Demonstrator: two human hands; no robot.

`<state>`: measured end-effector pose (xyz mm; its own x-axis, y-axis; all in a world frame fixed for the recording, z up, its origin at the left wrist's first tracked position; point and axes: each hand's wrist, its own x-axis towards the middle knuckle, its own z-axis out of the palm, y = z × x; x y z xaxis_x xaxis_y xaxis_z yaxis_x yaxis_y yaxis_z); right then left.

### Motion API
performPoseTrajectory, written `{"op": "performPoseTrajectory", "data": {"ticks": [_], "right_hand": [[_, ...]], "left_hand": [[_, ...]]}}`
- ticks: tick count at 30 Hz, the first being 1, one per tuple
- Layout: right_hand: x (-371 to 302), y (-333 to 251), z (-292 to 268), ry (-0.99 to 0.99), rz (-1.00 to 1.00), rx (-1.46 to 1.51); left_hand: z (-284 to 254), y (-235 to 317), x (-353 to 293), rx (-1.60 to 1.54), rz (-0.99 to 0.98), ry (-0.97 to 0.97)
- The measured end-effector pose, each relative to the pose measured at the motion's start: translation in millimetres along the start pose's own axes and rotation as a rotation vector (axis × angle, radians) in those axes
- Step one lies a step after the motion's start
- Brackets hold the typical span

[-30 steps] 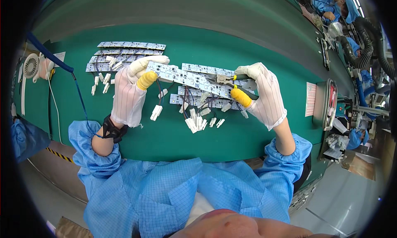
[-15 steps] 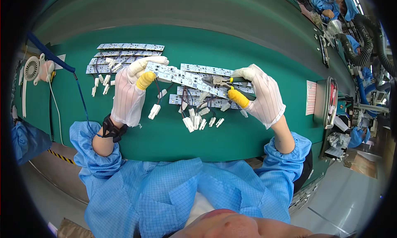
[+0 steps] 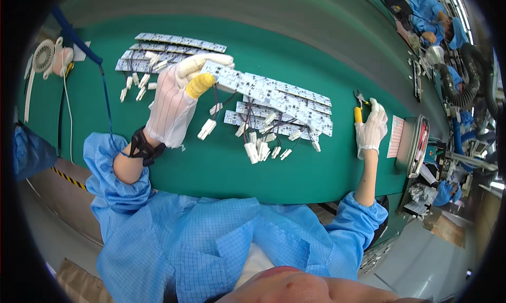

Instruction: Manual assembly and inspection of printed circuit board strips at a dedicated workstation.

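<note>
My left hand (image 3: pixel 176 100), in a striped white glove with a yellow thumb cover, pinches the left end of a white LED circuit board (image 3: pixel 263 95). The board slants down to the right over more such boards (image 3: pixel 311 95), its wires and white connector (image 3: pixel 206 129) hanging by my glove. Farther right, my right hand (image 3: pixel 372 128) is gloved too, with one yellow-covered digit. Its thumb and fingers are apart, and the small pliers (image 3: pixel 361 97) lie at its fingertips on the green table. The glove partly hides the plier handles.
Another group of boards (image 3: pixel 139 66) lies at the back left. A white fan (image 3: pixel 45 55) and a blue coiled cord (image 3: pixel 79 38) are at far left. At right stand a metal tray (image 3: pixel 417 147) and a red-printed sheet (image 3: pixel 395 137). Co-workers sit beyond the right edge.
My right hand has left the circuit board and moved right with the pliers, which now lie by its fingertips. My left hand still holds the board. The whole view has shifted slightly.
</note>
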<state>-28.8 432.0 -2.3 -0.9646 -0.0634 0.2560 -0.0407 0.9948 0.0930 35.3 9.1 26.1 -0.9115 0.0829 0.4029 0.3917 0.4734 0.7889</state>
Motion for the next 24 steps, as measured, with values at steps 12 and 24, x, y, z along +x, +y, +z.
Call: {"op": "performPoseTrajectory", "data": {"ticks": [12, 24], "right_hand": [[6, -119, -82, -0.691, 0.018, 1.903], [-4, -116, -75, -0.409, 0.079, 1.734]], "left_hand": [[-4, 15, 1, -0.371, -0.22, 0.045], [3, -3, -1, -0.376, 0.081, 0.026]]}}
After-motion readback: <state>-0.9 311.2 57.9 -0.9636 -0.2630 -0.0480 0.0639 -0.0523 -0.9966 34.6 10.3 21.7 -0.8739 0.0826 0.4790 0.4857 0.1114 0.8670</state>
